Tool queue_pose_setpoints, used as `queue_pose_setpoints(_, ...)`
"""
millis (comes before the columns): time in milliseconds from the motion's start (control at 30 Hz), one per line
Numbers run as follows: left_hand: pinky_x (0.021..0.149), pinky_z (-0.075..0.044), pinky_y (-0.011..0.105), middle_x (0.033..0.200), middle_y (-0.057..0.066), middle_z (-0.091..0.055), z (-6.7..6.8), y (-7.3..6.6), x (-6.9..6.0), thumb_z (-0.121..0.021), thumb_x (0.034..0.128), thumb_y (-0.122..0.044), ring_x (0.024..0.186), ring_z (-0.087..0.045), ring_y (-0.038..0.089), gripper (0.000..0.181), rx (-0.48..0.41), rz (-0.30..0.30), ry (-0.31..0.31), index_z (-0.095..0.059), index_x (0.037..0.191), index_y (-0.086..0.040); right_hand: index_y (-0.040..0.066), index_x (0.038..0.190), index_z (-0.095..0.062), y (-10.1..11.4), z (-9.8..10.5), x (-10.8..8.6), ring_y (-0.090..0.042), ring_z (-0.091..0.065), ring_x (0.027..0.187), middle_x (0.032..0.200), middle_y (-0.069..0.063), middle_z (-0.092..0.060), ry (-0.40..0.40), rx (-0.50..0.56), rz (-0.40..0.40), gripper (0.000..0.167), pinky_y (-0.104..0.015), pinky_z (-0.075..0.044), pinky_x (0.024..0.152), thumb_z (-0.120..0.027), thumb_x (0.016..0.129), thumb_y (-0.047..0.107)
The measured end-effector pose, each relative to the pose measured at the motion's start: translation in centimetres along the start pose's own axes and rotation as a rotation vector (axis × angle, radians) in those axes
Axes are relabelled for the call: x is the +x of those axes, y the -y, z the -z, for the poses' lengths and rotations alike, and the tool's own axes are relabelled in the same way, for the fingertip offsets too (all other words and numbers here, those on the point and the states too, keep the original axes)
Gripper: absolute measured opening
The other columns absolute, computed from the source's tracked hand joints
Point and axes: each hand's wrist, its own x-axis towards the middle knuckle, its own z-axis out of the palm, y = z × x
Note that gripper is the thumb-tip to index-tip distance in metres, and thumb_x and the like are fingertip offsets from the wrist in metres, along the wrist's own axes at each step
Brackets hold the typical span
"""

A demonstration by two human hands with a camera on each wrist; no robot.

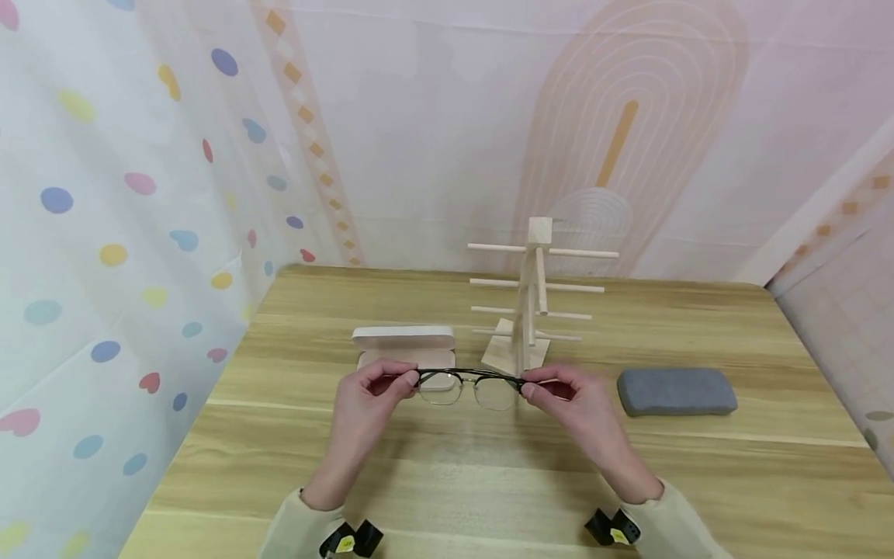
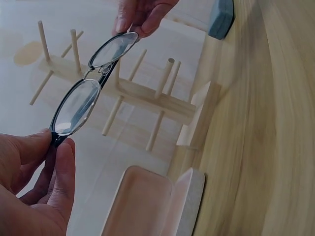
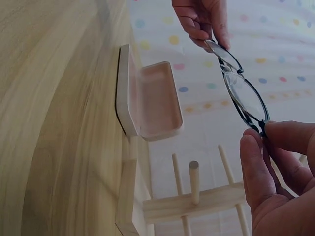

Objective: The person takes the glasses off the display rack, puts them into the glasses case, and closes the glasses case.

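Observation:
A pair of eyeglasses (image 1: 466, 380) with a dark upper rim and clear lenses is held above the table, its temples folded behind the lenses. My left hand (image 1: 372, 400) pinches one end of the frame between thumb and fingers; my right hand (image 1: 574, 404) pinches the other end the same way. Just behind the glasses stands a wooden peg rack (image 1: 525, 303) on a square base, its bare rods sticking out sideways and forward. An open glasses case (image 3: 160, 98) with a pale pink lining lies behind my left hand, nothing visible inside it.
To the right of my right hand lies a closed grey glasses case (image 1: 676, 391). All stand on a wood-grain table (image 1: 461, 497). Patterned curtains (image 1: 433, 140) hang behind and along the left side.

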Motion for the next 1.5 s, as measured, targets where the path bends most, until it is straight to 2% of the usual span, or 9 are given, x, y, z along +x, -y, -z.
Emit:
queue_pose_setpoints(233,0.074,-0.062,0.027,0.096,0.015,-0.074,1.0,0.7,-0.1,-0.075,0.0915,0.005,0.075,-0.073,0.017,0.011,0.012,0.019,-0.01,-0.075,0.102,0.009,0.001,0.109,-0.076,0.0,-1.5,0.1,-0.013,-0.072,0.088,0.1,-0.011,-0.075,-0.001,0.017,-0.039,0.018,-0.023,-0.058,0.075,-0.077,0.093,0.009)
queue_pose_setpoints(500,0.075,-0.061,0.027,0.098,0.016,-0.073,2.3,1.2,-0.6,-0.075,0.0922,0.003,0.078,-0.073,0.019,0.012,0.022,0.039,-0.004,-0.076,0.103,0.008,0.001,0.107,-0.076,-0.7,-3.1,-0.5,-0.016,-0.072,0.091,0.106,-0.013,-0.072,-0.006,0.065,-0.019,0.014,-0.025,-0.06,0.08,-0.076,0.094,0.006)
queue_pose_setpoints(867,0.074,-0.061,0.028,0.091,0.014,-0.074,3.7,2.0,-0.8,-0.076,0.0938,-0.004,0.076,-0.069,0.012,0.013,0.128,0.069,0.008,-0.077,0.104,0.004,0.003,0.104,-0.076,-1.6,-4.7,-0.5,-0.016,-0.07,0.086,0.098,-0.009,-0.072,0.029,0.075,-0.01,0.012,-0.025,-0.059,0.079,-0.075,0.093,0.002)
queue_pose_setpoints(1133,0.075,-0.062,0.03,0.092,0.015,-0.075,4.9,2.6,-0.5,-0.075,0.0944,-0.003,0.076,-0.071,0.013,0.014,0.141,0.087,0.011,-0.076,0.105,0.006,0.005,0.103,-0.077,-1.6,-6.0,0.1,-0.016,-0.07,0.087,0.099,-0.006,-0.073,0.038,0.052,0.024,0.01,-0.024,-0.059,0.079,-0.075,0.094,0.004)
queue_pose_setpoints(1500,0.077,-0.061,0.027,0.095,0.016,-0.075,6.4,3.3,0.4,-0.073,0.0953,-0.001,0.077,-0.071,0.009,0.016,0.165,0.107,-0.007,-0.074,0.108,0.01,0.008,0.103,-0.078,-1.5,-7.7,1.7,-0.016,-0.069,0.087,0.098,-0.003,-0.074,0.041,0.023,0.042,0.01,-0.023,-0.057,0.076,-0.074,0.094,0.005)
